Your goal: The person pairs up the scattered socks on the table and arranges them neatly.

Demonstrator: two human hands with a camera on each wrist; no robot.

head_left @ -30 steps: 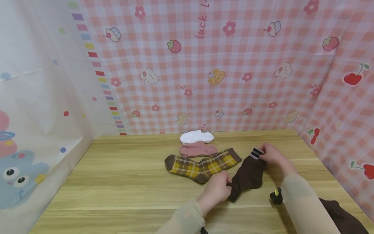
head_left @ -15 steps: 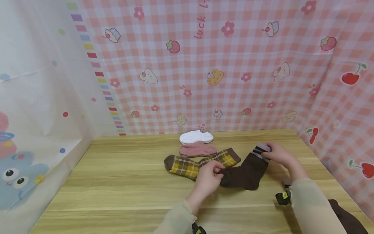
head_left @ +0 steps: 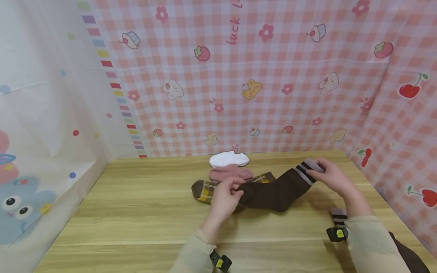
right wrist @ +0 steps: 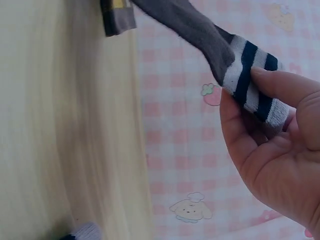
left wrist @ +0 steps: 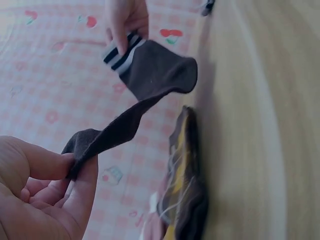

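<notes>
A dark brown sock [head_left: 273, 193] with a grey-and-black striped cuff is stretched between my two hands, lifted off the table. My left hand [head_left: 225, 199] pinches its toe end between thumb and fingers, as the left wrist view [left wrist: 45, 190] also shows. At the striped cuff [right wrist: 252, 82], my right hand [head_left: 332, 176] grips with the thumb on top and fingers beneath. Behind the held sock lies a yellow-and-brown plaid sock [head_left: 206, 191], partly covered by it and by my left hand in the head view.
Beyond the plaid sock lie a pink sock [head_left: 230, 172] and a white low-cut sock [head_left: 228, 159] near the table's back edge. Another dark sock with a striped cuff [head_left: 339, 217] lies at the right, partly hidden under my right forearm. Patterned cloth walls [head_left: 252, 76] enclose the wooden table [head_left: 143, 216].
The brown sock has been pulled straight, raised and carried up and left over the plaid sock. My left hand has moved left; my right hand has shifted slightly up and right.
</notes>
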